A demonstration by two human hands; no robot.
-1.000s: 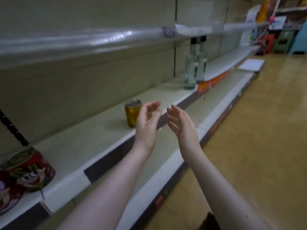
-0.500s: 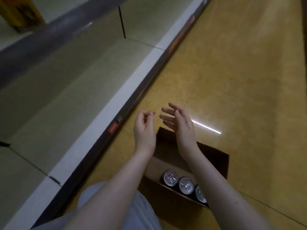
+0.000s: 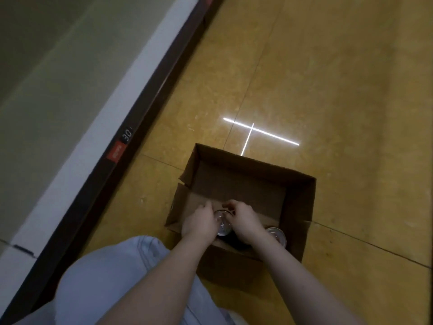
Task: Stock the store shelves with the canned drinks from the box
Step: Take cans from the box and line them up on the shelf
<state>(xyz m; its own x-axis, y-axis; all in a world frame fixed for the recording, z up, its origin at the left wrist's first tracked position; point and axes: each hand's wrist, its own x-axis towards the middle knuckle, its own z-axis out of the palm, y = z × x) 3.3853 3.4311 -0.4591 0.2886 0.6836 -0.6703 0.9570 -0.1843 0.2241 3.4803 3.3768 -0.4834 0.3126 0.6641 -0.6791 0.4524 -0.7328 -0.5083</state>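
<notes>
Reaching into the cardboard box (image 3: 302, 202) on the floor, left hand (image 3: 199, 222) and right hand (image 3: 246, 222) cup fingers around one can (image 3: 222, 222); another can (image 3: 277, 234) waits right; the near shelf (image 3: 46, 109) is unstocked, so most remains.

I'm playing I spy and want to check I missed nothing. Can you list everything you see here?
cardboard box: one, brown, open on the floor
cans: two tops visible, silver, at the box's near end; one between the hands, one to the right
shelf: one, pale with a dark front edge, left side
price tag: one, red, on the shelf edge
floor: yellow tiles
left hand: on the can
right hand: on the same can
</notes>
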